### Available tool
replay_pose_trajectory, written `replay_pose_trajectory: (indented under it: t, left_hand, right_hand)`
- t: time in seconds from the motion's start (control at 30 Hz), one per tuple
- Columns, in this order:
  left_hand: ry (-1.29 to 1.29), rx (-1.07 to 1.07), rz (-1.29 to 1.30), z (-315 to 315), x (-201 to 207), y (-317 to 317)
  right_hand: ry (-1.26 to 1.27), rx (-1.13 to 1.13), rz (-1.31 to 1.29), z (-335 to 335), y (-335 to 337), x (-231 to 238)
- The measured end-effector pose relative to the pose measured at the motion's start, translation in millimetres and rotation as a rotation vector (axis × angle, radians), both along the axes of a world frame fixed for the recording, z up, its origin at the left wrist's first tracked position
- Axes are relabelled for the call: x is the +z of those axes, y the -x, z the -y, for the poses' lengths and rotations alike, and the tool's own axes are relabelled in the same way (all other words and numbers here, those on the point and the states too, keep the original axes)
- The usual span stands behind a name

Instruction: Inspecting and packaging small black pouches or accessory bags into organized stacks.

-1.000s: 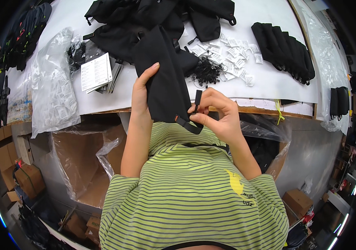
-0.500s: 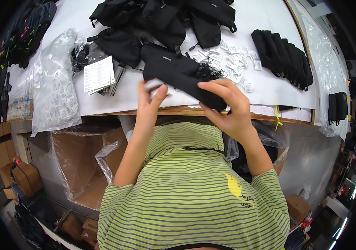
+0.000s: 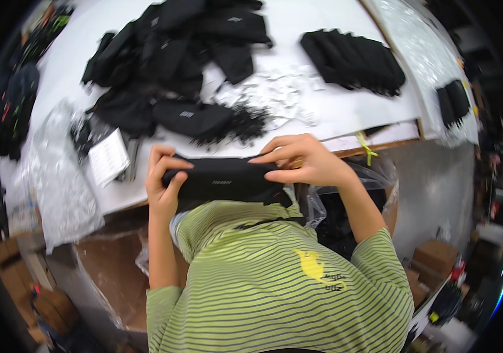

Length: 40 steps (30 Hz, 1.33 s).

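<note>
Between both hands a black fabric pouch (image 3: 228,183) is held level in front of my shirt, near the table's front edge. My left hand (image 3: 164,179) grips its left end, thumb in front and fingers over the top. Its right end is pinched by the thumb and fingers of my right hand (image 3: 304,160). Just beyond, another black pouch (image 3: 184,119) lies on the white table beside a tangle of thin black cords (image 3: 245,122). White tags (image 3: 283,94) are scattered to the right of the cords.
Black pouches form a heap (image 3: 172,50) at the back, and a row of folded ones (image 3: 351,62) lies right. Printed cards (image 3: 109,157) and a clear plastic bag (image 3: 63,176) sit left. A yellow tie (image 3: 367,150) hangs at the table edge; below stands a plastic-lined box (image 3: 110,276).
The pouch has come from a slant over the table to level and closer to my body. My left hand, blurred near it before, now grips its left end. The view has turned.
</note>
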<state>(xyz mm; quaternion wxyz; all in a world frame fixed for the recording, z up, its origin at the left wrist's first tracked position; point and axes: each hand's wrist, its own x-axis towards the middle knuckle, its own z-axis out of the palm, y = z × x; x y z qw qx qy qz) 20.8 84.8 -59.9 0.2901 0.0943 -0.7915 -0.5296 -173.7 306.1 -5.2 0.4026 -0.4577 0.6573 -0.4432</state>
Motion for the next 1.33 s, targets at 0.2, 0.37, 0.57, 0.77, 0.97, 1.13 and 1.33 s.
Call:
replay_pose_trajectory:
  t: [0.2,0.37,0.57,0.77,0.97,1.13,1.33]
  left_hand:
    - [0.422,-0.068,0.207,-47.0,28.9,35.7]
    - [0.437,-0.21,0.106,-57.9,28.9,60.4]
    - [0.239,0.14,0.393,-3.3,-0.6,12.2]
    - [-0.188,0.3,0.532,-4.6,-43.8,-61.6]
    - [-0.459,0.32,0.525,-30.9,-74.4,-64.9]
    - [-0.469,0.263,0.559,-42.7,-80.8,-68.9]
    - [-0.582,0.229,0.541,-46.2,-86.3,-65.1]
  right_hand:
    - [-0.136,-0.002,0.073,-23.1,9.1,-9.6]
    - [-0.085,-0.022,-0.002,-30.5,19.4,-2.7]
    - [-0.092,-0.538,-0.129,-99.1,108.2,-3.4]
    - [-0.052,-1.343,-1.07,-188.3,280.6,-2.3]
    - [-0.369,-1.382,-0.759,-239.1,401.0,-70.5]
    - [-0.039,-1.383,-0.251,-213.1,401.5,-106.1]
    - [-0.078,-1.31,0.144,-212.2,384.9,-101.3]
